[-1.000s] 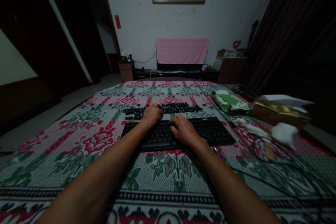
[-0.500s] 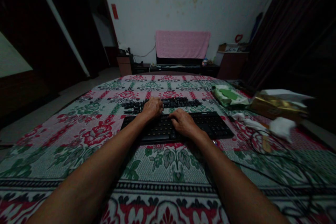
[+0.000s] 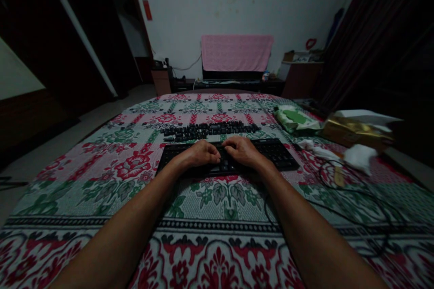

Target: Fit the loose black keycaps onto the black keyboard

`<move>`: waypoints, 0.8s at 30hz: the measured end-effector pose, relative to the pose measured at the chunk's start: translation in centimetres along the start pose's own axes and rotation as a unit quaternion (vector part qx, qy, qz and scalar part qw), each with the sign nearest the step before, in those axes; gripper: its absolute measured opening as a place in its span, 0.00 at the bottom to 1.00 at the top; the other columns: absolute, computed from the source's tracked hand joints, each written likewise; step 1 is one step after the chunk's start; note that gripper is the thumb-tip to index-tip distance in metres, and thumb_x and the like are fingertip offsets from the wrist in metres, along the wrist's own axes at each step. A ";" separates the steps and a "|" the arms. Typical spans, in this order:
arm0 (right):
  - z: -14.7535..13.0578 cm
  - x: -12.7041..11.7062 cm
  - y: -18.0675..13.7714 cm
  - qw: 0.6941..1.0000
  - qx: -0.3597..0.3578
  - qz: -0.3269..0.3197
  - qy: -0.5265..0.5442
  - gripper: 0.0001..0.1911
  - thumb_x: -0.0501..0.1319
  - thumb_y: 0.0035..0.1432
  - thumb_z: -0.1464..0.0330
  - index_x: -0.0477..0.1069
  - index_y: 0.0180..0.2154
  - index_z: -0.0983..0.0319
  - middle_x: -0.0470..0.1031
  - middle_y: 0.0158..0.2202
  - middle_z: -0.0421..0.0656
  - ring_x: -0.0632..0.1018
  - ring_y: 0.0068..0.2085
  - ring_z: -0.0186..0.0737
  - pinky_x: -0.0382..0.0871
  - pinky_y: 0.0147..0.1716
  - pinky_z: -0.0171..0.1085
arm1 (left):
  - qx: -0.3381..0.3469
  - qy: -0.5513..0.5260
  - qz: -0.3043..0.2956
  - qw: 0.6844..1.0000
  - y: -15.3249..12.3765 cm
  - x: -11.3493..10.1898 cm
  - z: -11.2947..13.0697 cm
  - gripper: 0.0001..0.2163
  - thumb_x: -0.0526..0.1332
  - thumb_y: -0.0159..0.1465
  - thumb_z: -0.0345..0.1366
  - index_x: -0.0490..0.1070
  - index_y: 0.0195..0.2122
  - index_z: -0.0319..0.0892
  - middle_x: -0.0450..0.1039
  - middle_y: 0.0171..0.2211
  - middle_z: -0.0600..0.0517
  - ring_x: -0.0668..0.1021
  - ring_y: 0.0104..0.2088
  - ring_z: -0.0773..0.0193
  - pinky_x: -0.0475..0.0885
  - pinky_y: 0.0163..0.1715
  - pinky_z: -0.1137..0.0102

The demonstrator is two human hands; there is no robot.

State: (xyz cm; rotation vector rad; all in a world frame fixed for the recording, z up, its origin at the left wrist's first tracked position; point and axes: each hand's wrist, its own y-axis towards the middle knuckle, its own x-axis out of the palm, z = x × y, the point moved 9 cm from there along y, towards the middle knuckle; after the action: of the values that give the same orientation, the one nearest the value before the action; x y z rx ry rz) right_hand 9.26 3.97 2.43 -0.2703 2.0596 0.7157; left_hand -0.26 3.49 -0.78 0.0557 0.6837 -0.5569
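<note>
A black keyboard [image 3: 271, 153] lies flat on a floral bed cover [image 3: 129, 167]. Just beyond it runs a row of several loose black keycaps [image 3: 210, 129]. My left hand [image 3: 200, 153] rests on the middle of the keyboard with its fingers curled in, pinched towards the right. My right hand [image 3: 242, 151] sits beside it on the keys, fingers bent down and closed. The fingertips of both hands nearly meet. What they hold, if anything, is hidden in the dim light.
To the right lie a green-and-white packet [image 3: 294, 119], a gold box [image 3: 356, 131], white tissue [image 3: 359, 157] and a looping black cable [image 3: 339, 198]. A pink cloth [image 3: 236, 52] covers a screen at the far wall, beside a wooden cabinet [image 3: 301, 74].
My left hand has drawn back from the row of loose keycaps onto the keyboard, next to my right hand. The view has tilted slightly downward.
</note>
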 end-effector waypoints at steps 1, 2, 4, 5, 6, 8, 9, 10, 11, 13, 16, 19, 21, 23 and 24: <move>0.0 0.1 0.0 1.000 -0.001 -0.002 -0.003 0.12 0.52 0.49 0.72 0.72 0.34 0.63 0.74 0.34 0.43 0.71 0.36 0.35 0.61 0.37 0.33 | 0.002 0.003 -0.001 1.000 0.0 0.1 0.0 0.12 0.59 0.46 0.37 0.73 0.29 0.36 0.68 0.19 0.56 0.64 0.19 0.73 0.58 0.19 0.78; 0.0 0.1 0.0 1.000 -0.001 -0.004 -0.006 0.12 0.52 0.50 0.72 0.72 0.35 0.63 0.74 0.34 0.43 0.71 0.36 0.35 0.61 0.37 0.33 | 0.005 0.006 0.000 1.000 0.1 0.2 0.1 0.12 0.59 0.46 0.37 0.73 0.29 0.35 0.68 0.19 0.55 0.65 0.19 0.73 0.59 0.19 0.78; 0.0 0.1 0.0 1.000 0.001 -0.009 -0.009 0.12 0.52 0.50 0.71 0.72 0.35 0.63 0.74 0.35 0.43 0.71 0.36 0.35 0.61 0.37 0.33 | 0.004 0.012 0.003 1.000 0.1 0.3 0.2 0.12 0.58 0.46 0.36 0.73 0.29 0.35 0.69 0.20 0.55 0.65 0.20 0.73 0.59 0.20 0.77; 0.0 0.2 0.0 1.000 0.002 -0.014 -0.008 0.12 0.52 0.50 0.71 0.72 0.35 0.63 0.74 0.35 0.43 0.71 0.36 0.35 0.61 0.36 0.32 | 0.001 0.014 0.007 1.000 0.1 0.3 0.2 0.11 0.58 0.47 0.36 0.73 0.29 0.35 0.70 0.21 0.54 0.66 0.20 0.73 0.60 0.20 0.77; -0.1 0.2 0.0 1.000 0.004 -0.020 -0.005 0.12 0.52 0.50 0.71 0.72 0.35 0.63 0.74 0.34 0.43 0.71 0.35 0.35 0.61 0.35 0.32 | 0.000 0.017 0.012 1.000 0.1 0.2 0.2 0.11 0.58 0.47 0.36 0.74 0.28 0.35 0.70 0.21 0.54 0.66 0.20 0.72 0.60 0.20 0.77; -0.3 0.3 -0.1 0.999 0.008 -0.037 0.004 0.12 0.53 0.49 0.71 0.73 0.33 0.63 0.74 0.32 0.42 0.71 0.33 0.34 0.61 0.32 0.31 | -0.001 0.028 0.023 0.999 0.1 0.1 0.1 0.11 0.58 0.47 0.37 0.74 0.27 0.35 0.70 0.20 0.54 0.66 0.20 0.73 0.60 0.20 0.78; -0.4 0.4 -0.1 0.999 0.009 -0.049 0.011 0.11 0.53 0.49 0.70 0.73 0.32 0.63 0.74 0.31 0.42 0.71 0.31 0.33 0.60 0.31 0.30 | 0.001 0.035 0.028 0.999 0.2 0.0 0.1 0.11 0.57 0.48 0.37 0.74 0.27 0.35 0.69 0.20 0.54 0.65 0.20 0.73 0.59 0.19 0.78; -0.6 0.5 -0.2 0.998 0.008 -0.064 0.020 0.11 0.53 0.48 0.70 0.73 0.31 0.64 0.73 0.30 0.42 0.70 0.30 0.33 0.60 0.29 0.30 | 0.003 0.043 0.032 0.999 0.2 0.0 0.0 0.12 0.57 0.48 0.38 0.75 0.27 0.36 0.69 0.19 0.55 0.65 0.19 0.73 0.59 0.19 0.78; -0.8 0.7 -0.2 0.996 0.007 -0.080 0.031 0.10 0.54 0.48 0.70 0.73 0.30 0.64 0.73 0.28 0.41 0.70 0.29 0.32 0.60 0.29 0.29 | 0.003 0.049 0.035 0.998 0.3 -0.1 -0.1 0.12 0.57 0.48 0.38 0.75 0.27 0.36 0.68 0.18 0.55 0.64 0.19 0.73 0.58 0.18 0.77; -1.1 1.0 -0.4 0.992 0.004 -0.114 0.056 0.11 0.54 0.48 0.69 0.73 0.28 0.65 0.73 0.27 0.41 0.70 0.27 0.31 0.59 0.27 0.29 | 0.002 0.058 0.040 0.998 0.4 -0.2 -0.4 0.13 0.58 0.48 0.40 0.75 0.28 0.36 0.68 0.18 0.55 0.64 0.18 0.73 0.57 0.18 0.77; -1.4 1.3 -0.8 0.982 0.000 -0.162 0.092 0.11 0.53 0.47 0.69 0.73 0.28 0.66 0.72 0.26 0.40 0.69 0.28 0.31 0.60 0.27 0.28 | 0.001 0.066 0.042 0.997 0.4 -0.2 -0.6 0.14 0.58 0.47 0.40 0.75 0.28 0.37 0.67 0.17 0.56 0.63 0.18 0.73 0.57 0.18 0.77; -1.5 1.4 -0.9 0.978 -0.004 -0.179 0.108 0.12 0.53 0.47 0.69 0.73 0.28 0.66 0.72 0.26 0.39 0.69 0.28 0.31 0.60 0.28 0.28 | -0.007 0.071 0.049 0.996 0.3 -0.4 -0.5 0.14 0.58 0.47 0.41 0.75 0.28 0.37 0.66 0.16 0.56 0.62 0.17 0.74 0.55 0.16 0.77; -1.5 1.4 -0.9 0.978 -0.008 -0.178 0.107 0.12 0.53 0.47 0.68 0.73 0.27 0.66 0.72 0.27 0.40 0.69 0.28 0.31 0.60 0.28 0.28 | -0.017 0.076 0.056 0.995 0.1 -0.5 -0.4 0.14 0.58 0.48 0.41 0.75 0.28 0.37 0.65 0.15 0.56 0.61 0.16 0.74 0.54 0.16 0.77; -1.6 1.4 -0.8 0.979 -0.012 -0.175 0.102 0.11 0.54 0.47 0.68 0.73 0.27 0.66 0.72 0.28 0.41 0.70 0.29 0.31 0.60 0.29 0.28 | -0.025 0.082 0.060 0.994 0.0 -0.5 -0.2 0.14 0.58 0.47 0.41 0.76 0.27 0.36 0.64 0.14 0.56 0.60 0.16 0.75 0.53 0.15 0.77; -1.6 1.4 -0.8 0.980 -0.015 -0.171 0.099 0.11 0.54 0.47 0.68 0.73 0.26 0.66 0.72 0.28 0.41 0.70 0.29 0.31 0.60 0.29 0.29 | -0.030 0.084 0.062 0.994 -0.1 -0.5 -0.2 0.14 0.58 0.47 0.41 0.76 0.27 0.36 0.63 0.14 0.56 0.60 0.15 0.75 0.53 0.15 0.78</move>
State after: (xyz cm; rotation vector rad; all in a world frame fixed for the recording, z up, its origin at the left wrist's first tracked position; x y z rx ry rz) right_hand 7.70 2.57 1.60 -0.7204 2.1142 0.5245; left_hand -0.75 3.72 -0.59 0.0895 0.8538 -0.4159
